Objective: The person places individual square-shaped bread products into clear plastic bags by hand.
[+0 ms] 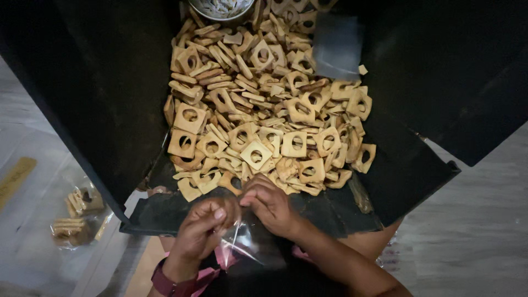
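Observation:
A heap of flat square wooden pieces with round holes (258,110) lies on a black cloth (110,99) spread before me. My left hand (203,225) and my right hand (269,206) meet at the near edge of the heap, both pinching the mouth of a small clear plastic bag (247,245) that hangs between them. A wooden piece (228,181) lies just above my fingers. I cannot tell whether anything is inside the bag.
A metal bowl (220,8) sits at the far end of the heap. A clear plastic sheet (335,47) lies at the upper right. Filled packets of wooden pieces (77,217) rest on the floor at left, beside a wooden strip (15,176).

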